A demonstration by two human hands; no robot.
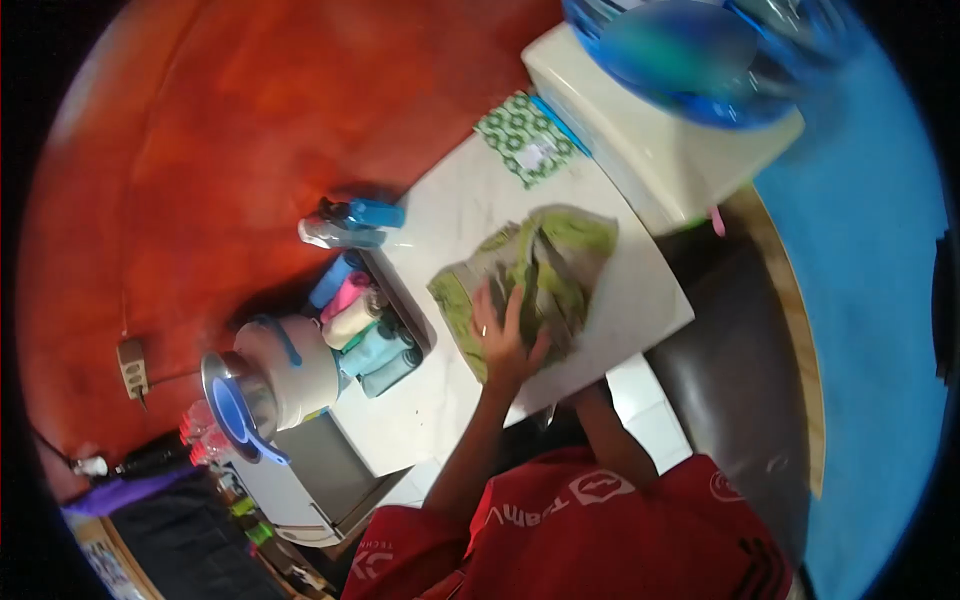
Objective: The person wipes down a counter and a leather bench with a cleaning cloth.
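A crumpled green and grey cloth point(570, 235) lies on the white tabletop point(640, 290). My left hand point(508, 345), with a ring on one finger, rests on the cloth's near side. Its fingers are spread and lie flat on the fabric, so the hand is open. Only the forearm of my right arm shows, dropping beneath the table's near edge; the right hand itself is hidden.
A tray of bottles point(375, 345) and a blue spray bottle point(375, 213) stand along the left. Beyond them are a rice cooker point(290, 365) and a metal bowl point(255, 395). A green patterned cloth point(525, 140) lies at the back beside a cream container point(640, 130) under a blue basin point(690, 115).
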